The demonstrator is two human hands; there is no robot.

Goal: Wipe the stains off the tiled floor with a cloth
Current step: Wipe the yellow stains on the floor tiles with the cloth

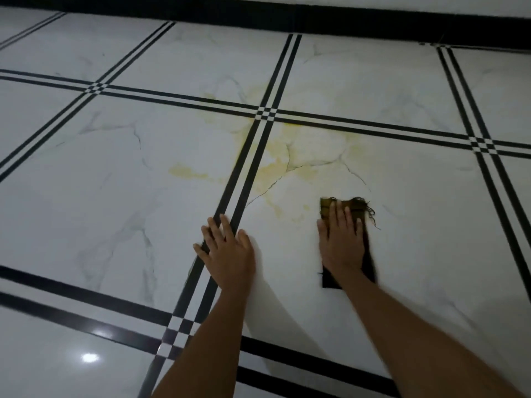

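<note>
A yellow stain (pixel 275 165) spreads over the white marble-look tiled floor (pixel 115 196), around the crossing of black double lines, with a separate patch (pixel 186 171) to the left. A dark folded cloth (pixel 360 209) with a frayed far edge lies flat on the tile, just below and right of the stain. My right hand (pixel 340 242) presses flat on the cloth, fingers spread, covering most of it. My left hand (pixel 227 251) rests flat on the bare floor beside the black lines, fingers apart, holding nothing.
A black skirting strip (pixel 316 21) runs along the wall at the far edge. Black double lines (pixel 244 165) divide the tiles into large squares. A light glare (pixel 89 357) shines on the near left tile.
</note>
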